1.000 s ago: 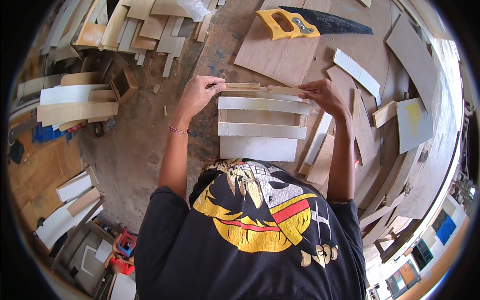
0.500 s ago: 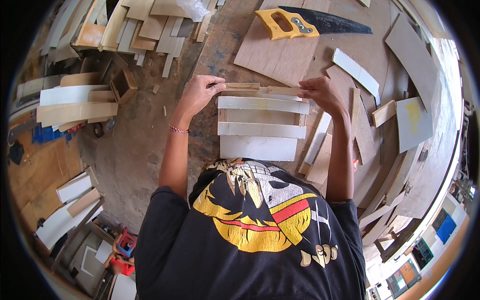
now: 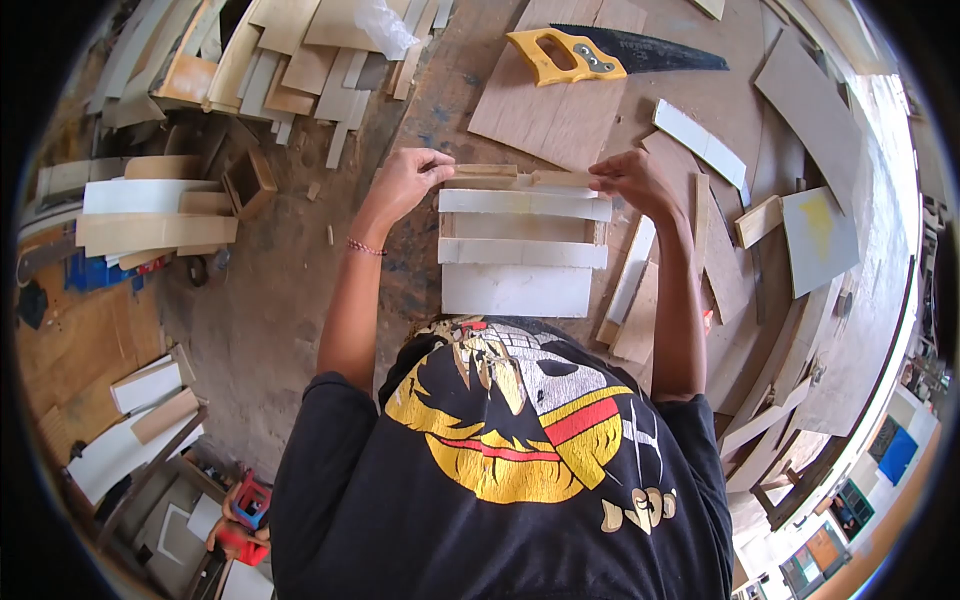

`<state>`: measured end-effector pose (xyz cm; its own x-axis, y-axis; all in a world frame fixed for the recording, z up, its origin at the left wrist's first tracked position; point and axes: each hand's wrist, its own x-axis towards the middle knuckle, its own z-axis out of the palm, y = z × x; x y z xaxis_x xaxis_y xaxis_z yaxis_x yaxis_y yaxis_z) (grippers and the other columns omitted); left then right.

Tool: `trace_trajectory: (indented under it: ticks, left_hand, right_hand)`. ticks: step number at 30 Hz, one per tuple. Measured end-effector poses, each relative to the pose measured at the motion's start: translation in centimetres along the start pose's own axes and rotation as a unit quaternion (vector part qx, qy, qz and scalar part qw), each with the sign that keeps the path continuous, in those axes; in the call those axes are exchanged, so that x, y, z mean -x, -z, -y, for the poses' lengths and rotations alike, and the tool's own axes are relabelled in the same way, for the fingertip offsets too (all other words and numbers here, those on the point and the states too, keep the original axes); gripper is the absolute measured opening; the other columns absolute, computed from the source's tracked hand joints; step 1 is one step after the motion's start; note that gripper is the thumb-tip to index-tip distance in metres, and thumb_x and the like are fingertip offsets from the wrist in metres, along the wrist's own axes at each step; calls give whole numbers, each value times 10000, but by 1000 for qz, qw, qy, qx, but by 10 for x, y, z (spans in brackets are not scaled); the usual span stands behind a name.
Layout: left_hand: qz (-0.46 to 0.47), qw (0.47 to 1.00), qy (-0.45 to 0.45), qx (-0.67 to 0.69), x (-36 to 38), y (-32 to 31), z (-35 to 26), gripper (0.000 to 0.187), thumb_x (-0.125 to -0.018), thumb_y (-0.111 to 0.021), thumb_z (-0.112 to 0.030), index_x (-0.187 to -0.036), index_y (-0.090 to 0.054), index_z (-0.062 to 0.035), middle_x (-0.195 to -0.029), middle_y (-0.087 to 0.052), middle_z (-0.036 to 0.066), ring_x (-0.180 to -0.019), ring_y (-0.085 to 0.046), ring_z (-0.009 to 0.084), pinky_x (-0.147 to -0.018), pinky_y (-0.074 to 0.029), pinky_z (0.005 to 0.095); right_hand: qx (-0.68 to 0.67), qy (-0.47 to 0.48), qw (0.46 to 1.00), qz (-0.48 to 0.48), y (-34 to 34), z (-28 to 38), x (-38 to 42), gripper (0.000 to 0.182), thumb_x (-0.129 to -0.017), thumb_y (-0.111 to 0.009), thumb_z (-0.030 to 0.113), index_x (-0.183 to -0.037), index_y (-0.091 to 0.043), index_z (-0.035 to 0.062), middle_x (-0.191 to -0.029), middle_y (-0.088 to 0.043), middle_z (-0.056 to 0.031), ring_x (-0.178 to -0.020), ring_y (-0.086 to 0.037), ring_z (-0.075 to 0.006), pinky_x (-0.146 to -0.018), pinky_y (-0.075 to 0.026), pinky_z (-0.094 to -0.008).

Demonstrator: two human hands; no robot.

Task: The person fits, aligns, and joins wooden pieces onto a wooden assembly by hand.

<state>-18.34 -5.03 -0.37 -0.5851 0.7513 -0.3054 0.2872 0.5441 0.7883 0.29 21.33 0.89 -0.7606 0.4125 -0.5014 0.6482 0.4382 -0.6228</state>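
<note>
My left hand (image 3: 412, 182) pinches the outer end of a short wooden strip (image 3: 487, 173). In my right hand (image 3: 636, 182), fingers are closed on the outer end of a second short wooden strip (image 3: 560, 180). The two strips lie nearly in line, their inner ends close together, along the far side of a small wooden frame (image 3: 525, 252). White slats cross this frame, one near its far side (image 3: 525, 204) and one nearer me. A white panel (image 3: 515, 290) lies between the frame and my shirt.
A yellow-handled handsaw (image 3: 570, 57) rests on a plywood sheet (image 3: 555, 115) beyond my hands. White and brown board offcuts (image 3: 700, 138) lie to the right. Stacked boards (image 3: 155, 210) stand at left, and a person in red (image 3: 240, 540) is at lower left.
The view has shifted slightly, so the saw and right-hand boards sit a little further left. Both hands keep their hold on the strips, with almost no movement relative to the frame.
</note>
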Motion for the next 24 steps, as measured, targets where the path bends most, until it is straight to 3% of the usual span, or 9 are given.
trace_trajectory:
  ticks: [2, 5, 7, 17, 19, 24]
  left_hand:
    - [0, 1000, 4, -1, -1, 1, -1, 242, -838, -618, -133, -994, -640, 51, -813, -655, 53, -726, -566, 83, -691, -472, 253]
    - [-1, 1000, 18, 25, -5, -2, 3, 220, -806, -648, -157, -925, -668, 27, -825, -679, 121, -735, -614, 151, -705, -476, 289]
    - [23, 999, 29, 30, -7, -2, 3, 217, -848, -604, -113, -978, -643, 56, -806, -635, 29, -709, -557, 68, -656, -476, 232]
    - [34, 998, 11, 61, -18, -7, 16, 203, -851, -603, -101, -979, -644, 50, -828, -633, 23, -706, -566, 66, -643, -488, 217]
    - [8, 994, 28, 109, -15, -7, 10, 173, -799, -645, -111, -892, -679, 31, -737, -651, 48, -626, -569, 92, -602, -477, 247]
    - [12, 992, 18, 122, -24, -9, 24, 161, -801, -651, -117, -883, -681, 19, -721, -640, 32, -614, -563, 76, -582, -475, 230]
  right_hand:
    - [3, 1, 1000, -2, 0, 0, 0, 283, -683, -769, 123, -935, -703, 13, -857, -689, -140, -706, -662, -189, -694, -533, -296]
    - [5, 12, 1000, 8, -2, -9, -8, 278, -688, -762, 134, -931, -704, 11, -795, -688, -129, -654, -643, -175, -642, -518, -287]
    - [8, 23, 1000, 3, -1, -9, -8, 270, -692, -757, 135, -926, -705, 11, -768, -685, -123, -627, -630, -167, -620, -510, -287]
    - [-21, 31, 999, -12, -5, -19, -14, 213, -704, -730, 114, -896, -714, 21, -677, -664, -82, -554, -584, -128, -565, -488, -272]
    - [-26, 30, 999, -16, -6, -18, -14, 208, -708, -730, 117, -894, -716, 25, -681, -666, -82, -554, -585, -126, -567, -491, -270]
    - [-27, 20, 999, -27, -5, -13, -12, 203, -720, -731, 132, -897, -718, 34, -698, -672, -78, -562, -591, -122, -574, -504, -264]
